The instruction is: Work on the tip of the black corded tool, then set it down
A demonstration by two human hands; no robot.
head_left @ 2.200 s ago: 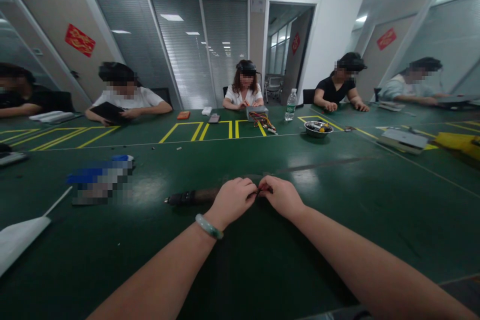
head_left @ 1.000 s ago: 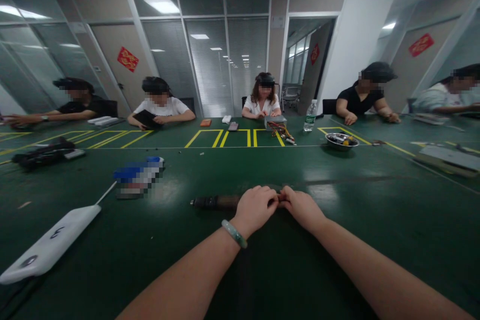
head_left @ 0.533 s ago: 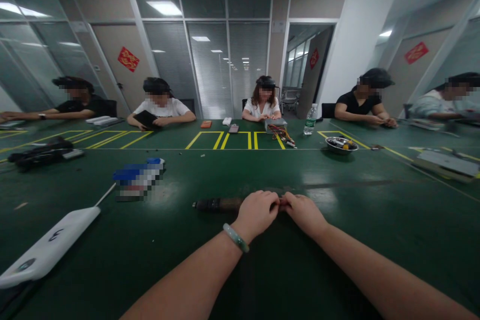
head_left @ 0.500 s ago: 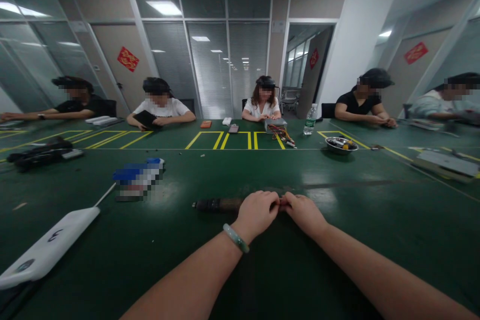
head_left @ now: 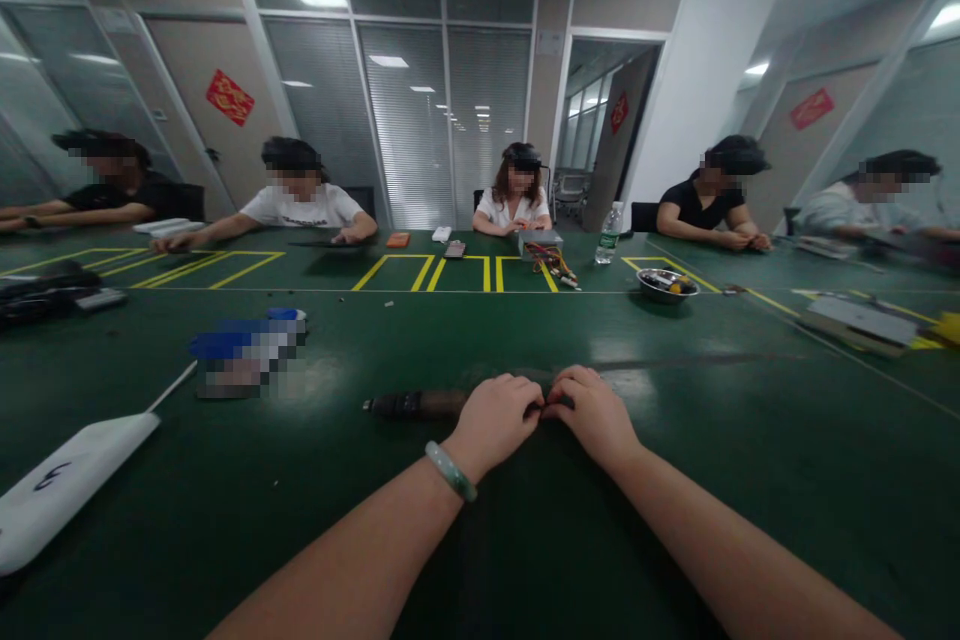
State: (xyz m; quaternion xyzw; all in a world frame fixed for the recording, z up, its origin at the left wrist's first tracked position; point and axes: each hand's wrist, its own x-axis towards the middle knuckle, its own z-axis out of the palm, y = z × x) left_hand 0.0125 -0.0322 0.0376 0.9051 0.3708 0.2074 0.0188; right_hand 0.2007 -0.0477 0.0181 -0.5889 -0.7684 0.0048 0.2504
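Observation:
A long, dark, slim object that looks like a folded umbrella point(head_left: 439, 405) lies across the green table in front of me. Its left end is black with a small silvery tip; its right part is mostly hidden behind my hands. My left hand point(head_left: 499, 415), with a jade-coloured bangle at the wrist, is closed over the umbrella, fingertips pinched together. Close beside it, almost touching, my right hand point(head_left: 592, 415) is closed too, thumb and fingers pinching at the umbrella's right part. The exact bit between the fingertips is small and dark.
A white power strip point(head_left: 75, 485) lies at left, near a blurred blue-and-white item point(head_left: 251, 350). Farther off are a metal bowl point(head_left: 667, 286), a water bottle point(head_left: 608, 235), a grey box with coloured wires point(head_left: 541, 245) and yellow tape outlines point(head_left: 394, 265). Several people sit across the table.
The view has shifted slightly, so things sit farther left. My fingertips have shifted a little at the umbrella. Across the table, a person in white has lowered a dark flat object and reached sideways.

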